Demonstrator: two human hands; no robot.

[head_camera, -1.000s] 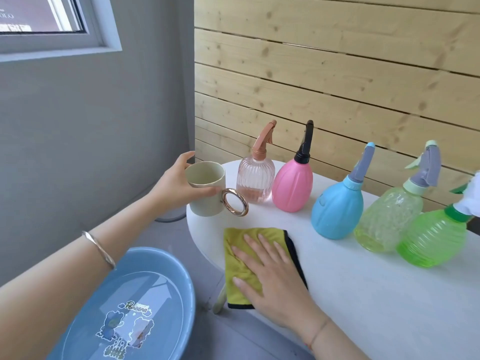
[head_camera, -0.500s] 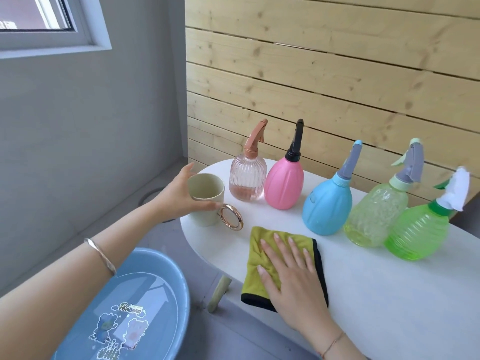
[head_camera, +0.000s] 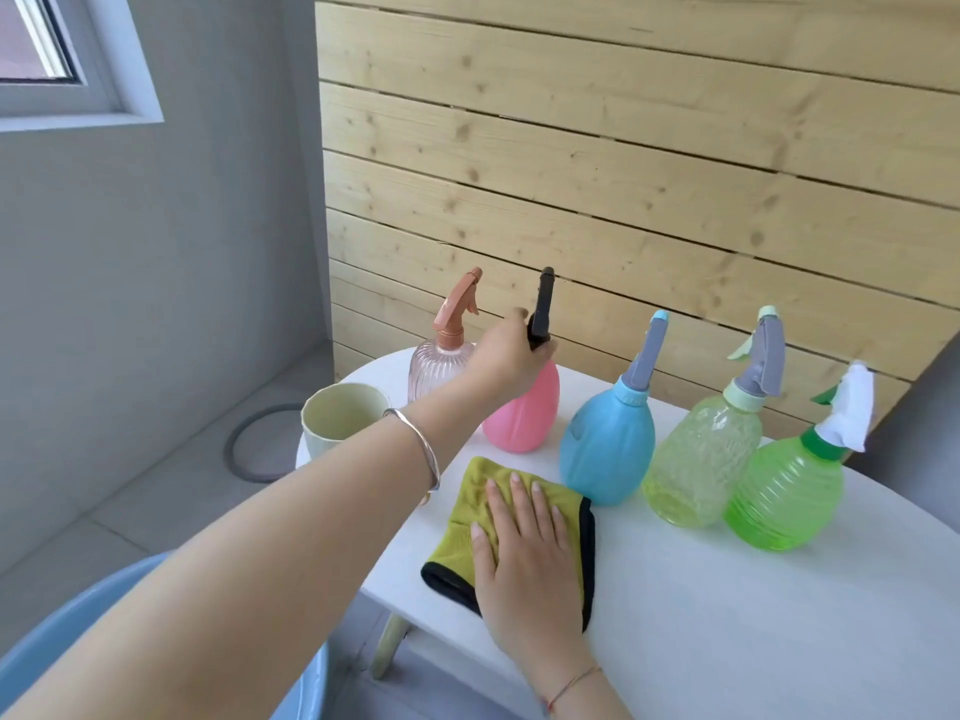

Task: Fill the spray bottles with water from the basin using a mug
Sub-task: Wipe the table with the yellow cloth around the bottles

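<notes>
Mug (head_camera: 345,423), the pale cream round one, stands let go at the left end of the white desk (head_camera: 727,641); the left hand (head_camera: 511,356) has jumped to the pink pear-shaped plastic spray bottle (head_camera: 524,413), second in the row, fingers curled round its neck under the black trigger head (head_camera: 543,304). Uncapping likely comes next. Bottle upright, long axis vertical, head skyward. Right hand (head_camera: 524,543) lies flat, fingers straight, on the yellow-green cloth (head_camera: 470,501)

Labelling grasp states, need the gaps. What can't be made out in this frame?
All head view.
1. The left hand at the neck of the pink bottle is motion-blurred; grip unclear.
2. Handle of the mug is hidden behind the left forearm.
3. The basin is cut off by the bottom edge and covered by the arm; water unseen.
4. Pink bottle is opaque; fill level unknown.
</notes>
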